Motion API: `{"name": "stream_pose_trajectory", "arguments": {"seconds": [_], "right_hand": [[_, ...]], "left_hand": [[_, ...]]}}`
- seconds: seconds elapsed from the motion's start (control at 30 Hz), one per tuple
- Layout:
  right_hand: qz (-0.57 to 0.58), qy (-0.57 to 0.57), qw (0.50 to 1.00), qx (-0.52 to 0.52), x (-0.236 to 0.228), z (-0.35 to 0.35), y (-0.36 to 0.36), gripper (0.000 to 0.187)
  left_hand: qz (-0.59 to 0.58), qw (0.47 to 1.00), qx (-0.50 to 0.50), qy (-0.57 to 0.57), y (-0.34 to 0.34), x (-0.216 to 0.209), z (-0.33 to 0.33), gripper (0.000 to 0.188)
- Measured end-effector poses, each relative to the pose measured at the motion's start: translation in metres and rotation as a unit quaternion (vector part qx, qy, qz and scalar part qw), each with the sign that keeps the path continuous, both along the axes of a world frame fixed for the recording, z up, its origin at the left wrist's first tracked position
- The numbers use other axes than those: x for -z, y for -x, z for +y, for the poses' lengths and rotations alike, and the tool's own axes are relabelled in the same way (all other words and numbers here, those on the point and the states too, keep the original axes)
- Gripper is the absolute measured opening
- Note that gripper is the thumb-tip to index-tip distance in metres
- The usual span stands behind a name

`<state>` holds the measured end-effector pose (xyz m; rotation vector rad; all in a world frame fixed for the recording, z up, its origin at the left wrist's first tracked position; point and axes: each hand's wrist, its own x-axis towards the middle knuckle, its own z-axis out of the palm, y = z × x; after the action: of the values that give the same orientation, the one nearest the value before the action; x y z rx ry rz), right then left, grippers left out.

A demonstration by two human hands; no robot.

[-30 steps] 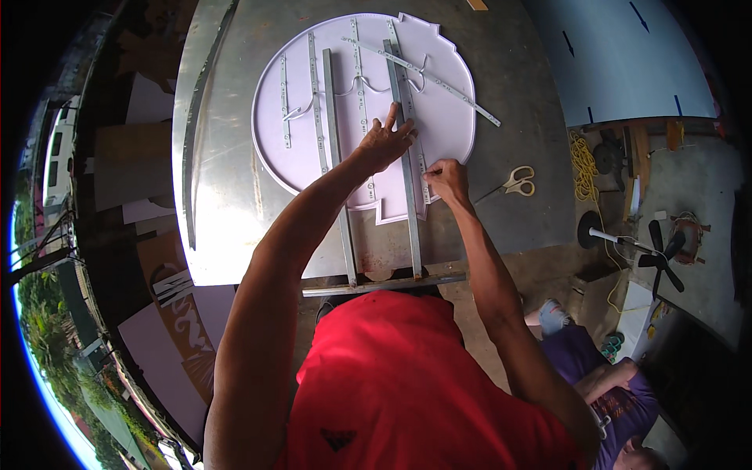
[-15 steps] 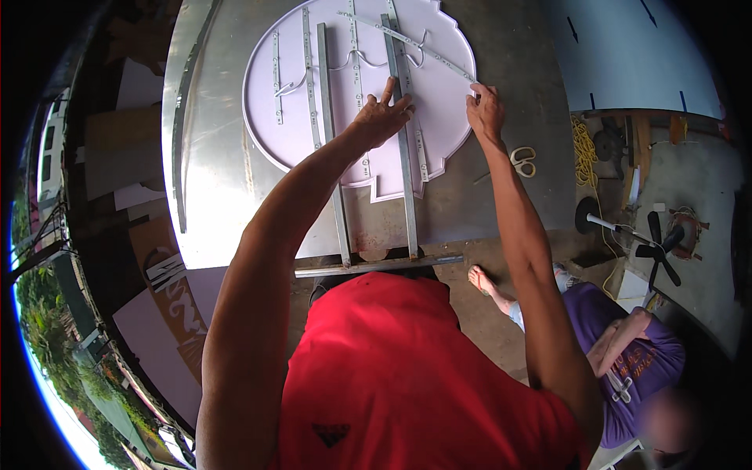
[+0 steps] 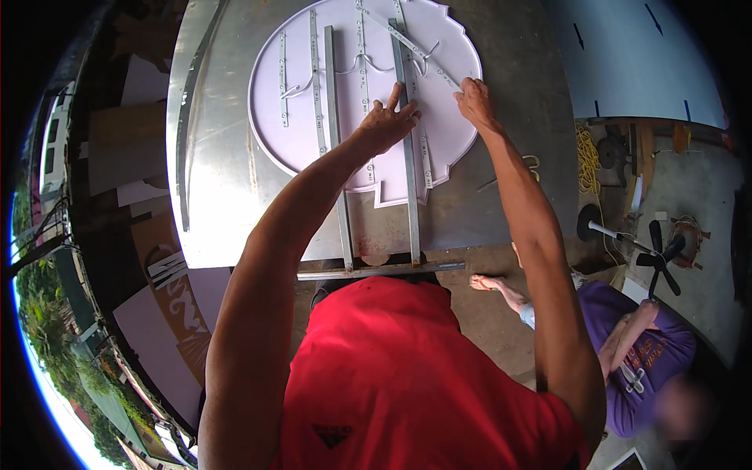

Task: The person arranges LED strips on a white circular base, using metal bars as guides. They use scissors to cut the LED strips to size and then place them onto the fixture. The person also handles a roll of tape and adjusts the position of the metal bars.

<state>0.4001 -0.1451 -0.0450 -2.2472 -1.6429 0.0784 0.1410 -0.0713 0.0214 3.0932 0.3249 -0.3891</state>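
Observation:
A round, pale pink sign panel (image 3: pixel 274 145) with a raised rim lies on a metal-topped table. Several LED module strips (image 3: pixel 316 94) run along it, joined by white wire. Two grey metal bars (image 3: pixel 330 78) lie lengthwise over the panel, reaching past its near edge. My left hand (image 3: pixel 385 125) rests with fingers spread at the right-hand bar (image 3: pixel 411 180), holding nothing. Near the panel's right rim, my right hand (image 3: pixel 476 103) pinches the near end of a slanted LED strip (image 3: pixel 445 75). That strip crosses over the top of the right-hand bar.
Scissors (image 3: pixel 534 166) lie right of the panel, partly hidden by my right forearm. A long dark strip (image 3: pixel 188 117) lies along the table's left side. At the lower right sits a person in a purple shirt (image 3: pixel 627 345), near a black fan (image 3: pixel 659 258) and yellow cord (image 3: pixel 587 157).
My right hand has moved inward from the panel's rim, bringing the strip's near end with it, so the strip slants more steeply. My left hand stays at the bar. My forearm now covers part of the scissors.

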Motion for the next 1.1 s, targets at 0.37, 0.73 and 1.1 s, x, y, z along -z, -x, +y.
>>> {"name": "stream_pose_trajectory", "arguments": {"seconds": [0.37,0.73,1.1], "right_hand": [[0.396,0.132,0.886,0.204,-0.029,0.002,0.026,0.017],[0.276,0.294,0.888,0.222,-0.046,0.014,0.028,0.024],[0.212,0.160,0.950,0.162,-0.049,-0.007,0.037,0.031]], "left_hand": [[0.013,1.000,-0.011,0.000,0.000,0.003,0.002,0.073],[0.011,1.000,-0.019,0.022,0.000,0.003,0.003,0.070],[0.015,1.000,-0.013,0.012,0.000,0.002,0.002,0.069]]}}
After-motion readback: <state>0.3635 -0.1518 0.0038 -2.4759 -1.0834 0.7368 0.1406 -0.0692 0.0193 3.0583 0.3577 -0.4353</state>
